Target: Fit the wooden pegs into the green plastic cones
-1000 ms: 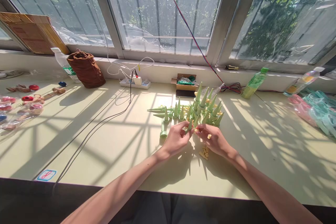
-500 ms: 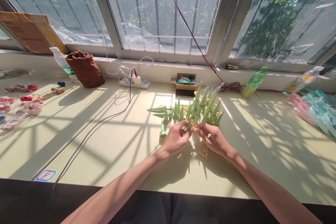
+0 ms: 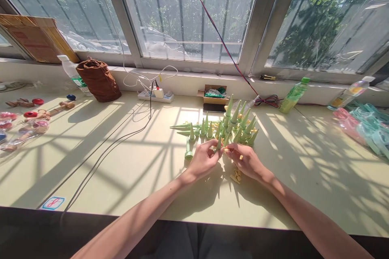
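L hand (image 3: 204,160) is closed w/ thumb & fingers round a green cone (image 3: 219,144), tip pointing up. R hand (image 3: 245,158) is closed too, fingertips pinching a small yellow piece (image 3: 225,149) right beside the cone; exact contact btwn the two is too small to tell. Another yellow bit (image 3: 241,157) shows at R hand's curled fingers; can't tell if gripped or behind.

Both hands are approx mid-table, nr the front of a dense cluster of green cones (image 3: 234,118), mostly upright, some tilted, w/ yellow bits among them. To the L of the cluster, a few thin green spikes (image 3: 180,126) lie flat, pointing L. A green cylinder w/ flared end (image 3: 188,153) is nr L hand, away from the main bunch. A small pile of yellow pieces (image 3: 236,176) lies on the pale table (image 3: 130,182), just below R hand.

Behind the cluster: open cardboard box (image 3: 215,99) w/ green stuff inside. Further R, green-capped bottle (image 3: 294,96) stands tilted in view nr the coiled cable (image 3: 270,101). Back L: brown drawstring bag (image 3: 99,81), then power strip (image 3: 156,97) w/ white plug in it. Far L, wooden toys w/ red & blue balls, some in clear plastic.
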`<act>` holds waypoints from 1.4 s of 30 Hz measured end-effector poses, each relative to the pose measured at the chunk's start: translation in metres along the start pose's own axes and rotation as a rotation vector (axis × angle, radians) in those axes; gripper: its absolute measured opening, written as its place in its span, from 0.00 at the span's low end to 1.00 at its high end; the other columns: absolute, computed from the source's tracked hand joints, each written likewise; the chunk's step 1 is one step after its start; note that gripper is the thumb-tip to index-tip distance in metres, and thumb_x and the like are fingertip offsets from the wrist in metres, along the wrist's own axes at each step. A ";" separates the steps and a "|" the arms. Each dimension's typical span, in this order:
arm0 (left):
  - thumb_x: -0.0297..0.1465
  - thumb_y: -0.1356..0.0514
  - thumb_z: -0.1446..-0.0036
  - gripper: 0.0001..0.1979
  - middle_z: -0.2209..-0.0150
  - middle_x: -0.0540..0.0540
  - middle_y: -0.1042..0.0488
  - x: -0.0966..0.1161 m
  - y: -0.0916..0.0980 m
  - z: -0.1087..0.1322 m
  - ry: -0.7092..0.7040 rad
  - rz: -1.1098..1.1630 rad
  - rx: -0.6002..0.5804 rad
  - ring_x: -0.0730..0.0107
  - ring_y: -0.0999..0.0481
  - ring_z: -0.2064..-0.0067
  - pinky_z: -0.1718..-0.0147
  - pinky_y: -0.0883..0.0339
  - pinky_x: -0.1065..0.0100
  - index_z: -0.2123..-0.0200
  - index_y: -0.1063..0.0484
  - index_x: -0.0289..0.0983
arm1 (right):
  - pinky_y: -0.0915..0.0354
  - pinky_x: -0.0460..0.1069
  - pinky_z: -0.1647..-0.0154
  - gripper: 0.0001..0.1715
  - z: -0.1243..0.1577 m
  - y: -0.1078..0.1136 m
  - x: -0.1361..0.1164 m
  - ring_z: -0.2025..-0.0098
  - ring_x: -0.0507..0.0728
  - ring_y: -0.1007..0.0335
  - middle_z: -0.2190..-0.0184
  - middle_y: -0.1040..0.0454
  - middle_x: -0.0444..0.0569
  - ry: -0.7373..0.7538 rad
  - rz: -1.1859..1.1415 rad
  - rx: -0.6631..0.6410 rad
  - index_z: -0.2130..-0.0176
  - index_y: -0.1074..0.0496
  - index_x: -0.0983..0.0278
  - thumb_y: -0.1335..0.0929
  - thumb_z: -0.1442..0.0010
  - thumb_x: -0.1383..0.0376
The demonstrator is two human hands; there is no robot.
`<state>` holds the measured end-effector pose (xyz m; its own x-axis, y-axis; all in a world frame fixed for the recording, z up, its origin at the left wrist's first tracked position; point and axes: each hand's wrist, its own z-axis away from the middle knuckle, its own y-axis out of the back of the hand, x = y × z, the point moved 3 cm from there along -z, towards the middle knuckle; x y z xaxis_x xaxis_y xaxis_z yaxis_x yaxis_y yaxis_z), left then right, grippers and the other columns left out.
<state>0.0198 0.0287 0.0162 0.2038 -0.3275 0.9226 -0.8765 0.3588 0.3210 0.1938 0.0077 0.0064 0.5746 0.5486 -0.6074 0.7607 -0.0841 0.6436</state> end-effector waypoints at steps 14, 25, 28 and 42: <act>0.37 0.41 0.39 0.11 0.72 0.50 0.33 0.001 0.000 -0.001 -0.001 0.000 0.006 0.82 0.42 0.80 0.84 0.52 0.76 0.61 0.29 0.34 | 0.37 0.48 0.73 0.10 0.000 0.004 -0.004 0.76 0.52 0.35 0.74 0.28 0.46 -0.012 -0.042 0.000 0.56 0.29 0.65 0.35 0.33 0.61; 0.36 0.42 0.38 0.10 0.73 0.52 0.34 0.000 -0.002 0.000 -0.018 -0.020 -0.011 0.81 0.42 0.81 0.84 0.52 0.75 0.61 0.30 0.34 | 0.40 0.49 0.74 0.13 0.000 0.001 0.001 0.77 0.53 0.38 0.77 0.31 0.45 0.010 -0.022 -0.005 0.63 0.28 0.65 0.37 0.32 0.60; 0.37 0.42 0.38 0.11 0.73 0.52 0.35 0.000 -0.002 0.000 -0.032 -0.030 -0.013 0.82 0.42 0.81 0.85 0.53 0.75 0.62 0.30 0.34 | 0.42 0.48 0.74 0.15 0.000 0.000 0.002 0.77 0.52 0.40 0.78 0.33 0.44 0.001 -0.029 -0.029 0.66 0.29 0.65 0.38 0.31 0.60; 0.37 0.42 0.39 0.11 0.74 0.52 0.35 0.000 -0.001 -0.001 -0.005 -0.019 0.008 0.81 0.42 0.81 0.84 0.52 0.76 0.60 0.29 0.34 | 0.38 0.48 0.74 0.09 0.000 0.001 -0.002 0.77 0.52 0.36 0.74 0.28 0.46 -0.033 -0.084 -0.022 0.58 0.31 0.64 0.36 0.33 0.62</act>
<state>0.0207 0.0293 0.0163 0.2188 -0.3384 0.9152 -0.8759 0.3452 0.3371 0.1934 0.0067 0.0089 0.5189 0.5250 -0.6747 0.8001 -0.0205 0.5995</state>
